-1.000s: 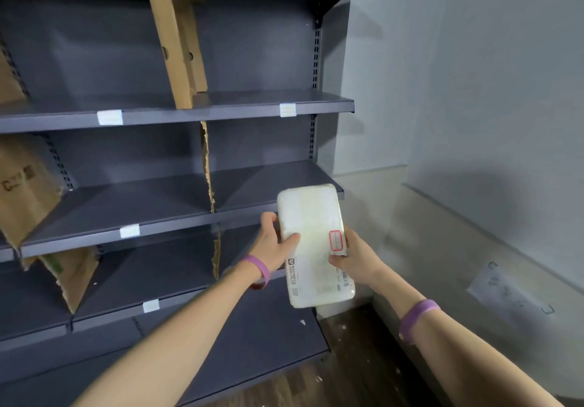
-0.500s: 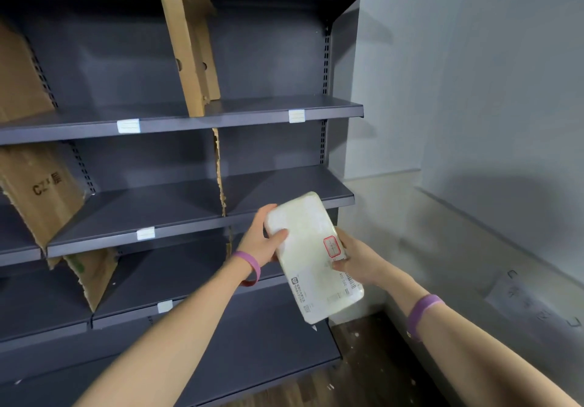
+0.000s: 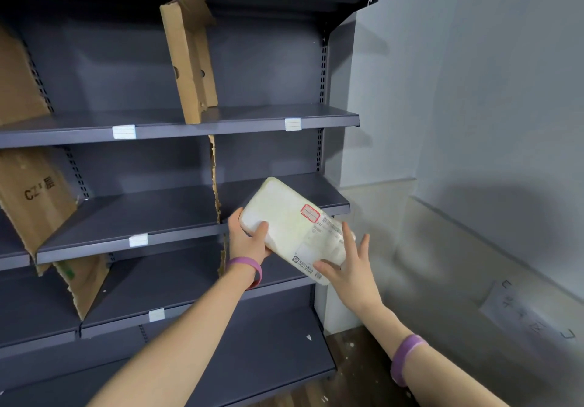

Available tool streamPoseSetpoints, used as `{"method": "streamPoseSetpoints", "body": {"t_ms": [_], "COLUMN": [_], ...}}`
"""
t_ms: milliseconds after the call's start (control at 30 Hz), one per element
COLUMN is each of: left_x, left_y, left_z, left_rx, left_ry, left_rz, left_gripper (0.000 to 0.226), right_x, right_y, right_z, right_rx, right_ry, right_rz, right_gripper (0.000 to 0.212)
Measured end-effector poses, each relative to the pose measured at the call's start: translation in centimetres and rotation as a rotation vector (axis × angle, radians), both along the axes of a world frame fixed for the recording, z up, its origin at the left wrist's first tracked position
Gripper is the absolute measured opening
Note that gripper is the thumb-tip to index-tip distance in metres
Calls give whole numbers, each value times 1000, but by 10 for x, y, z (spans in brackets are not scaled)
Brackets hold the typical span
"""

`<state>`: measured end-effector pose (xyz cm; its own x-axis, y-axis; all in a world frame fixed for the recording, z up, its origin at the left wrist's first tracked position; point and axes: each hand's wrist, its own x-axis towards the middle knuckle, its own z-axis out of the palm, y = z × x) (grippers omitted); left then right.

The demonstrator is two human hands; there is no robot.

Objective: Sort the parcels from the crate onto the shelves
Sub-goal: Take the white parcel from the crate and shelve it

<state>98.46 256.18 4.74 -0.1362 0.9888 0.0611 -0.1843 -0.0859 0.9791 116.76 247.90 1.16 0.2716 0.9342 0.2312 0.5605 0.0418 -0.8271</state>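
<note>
Fingers (image 3: 261, 229) of the left hand (image 3: 248, 245) curl round the parcel's (image 3: 290, 223) near-left corner. The right hand (image 3: 350, 267) steadies the labelled end with fingers straight and spread. Beyond them the parcel's far end tilts over the shelf (image 3: 316, 188), right of the cardboard divider (image 3: 215, 179). It looks light, padded and slick, so grip its edges.

The fingers of the left hand (image 3: 246, 244) are hidden behind the parcel (image 3: 290, 226). Its label (image 3: 328, 228) is too small to read. The picture's left edge cuts off the cardboard (image 3: 19, 78).
</note>
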Motion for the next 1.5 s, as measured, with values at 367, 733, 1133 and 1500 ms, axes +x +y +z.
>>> {"method": "streamPoseSetpoints", "body": {"t_ms": [367, 733, 1133, 1500], "left_x": [10, -3, -6, -17], "left_y": [-13, -29, -4, 63], "left_z": [8, 21, 101, 172], "left_rx": [34, 226, 491, 715], "left_ry": [-61, 430, 339, 423], "left_rz": [-35, 38, 213, 225], "left_gripper": [57, 56, 55, 53], "right_x": [18, 45, 41, 41], "right_y": [8, 19, 72, 134], "right_z": [4, 31, 121, 209], "right_rx": [199, 355, 596, 736], "right_ry": [-147, -230, -289, -396], "right_rz": [3, 70, -6, -66], "right_gripper": [100, 98, 88, 76]}}
